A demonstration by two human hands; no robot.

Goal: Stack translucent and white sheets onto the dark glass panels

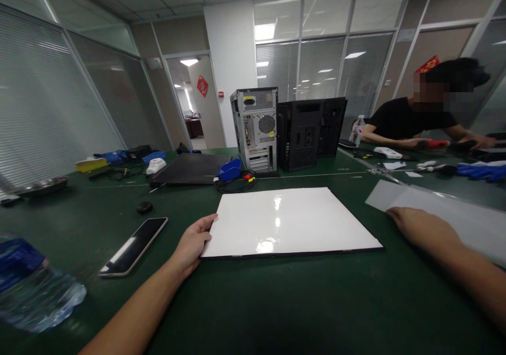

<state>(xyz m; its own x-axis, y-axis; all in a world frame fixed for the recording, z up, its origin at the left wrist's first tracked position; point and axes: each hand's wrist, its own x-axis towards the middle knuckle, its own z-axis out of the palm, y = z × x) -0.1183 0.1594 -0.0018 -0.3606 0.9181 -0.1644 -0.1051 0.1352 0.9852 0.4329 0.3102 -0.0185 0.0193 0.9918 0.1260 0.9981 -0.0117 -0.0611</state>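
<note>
White and glossy, the board [286,220] lies flat on the tabletop [253,302] between your hands, left hand [193,242] curled on its edge, right hand [421,228] flat on a pale sheet [443,207]; keep both pressing evenly.

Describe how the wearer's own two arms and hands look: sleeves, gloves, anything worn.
Both arms are bare from the frame edge to the fingertips: no sleeves show. The left hand wears no glove, ring or watch that can be seen, and the left wrist is plain. The right hand is likewise ungloved, with no band or jewellery visible. No markings show on either forearm.
</note>
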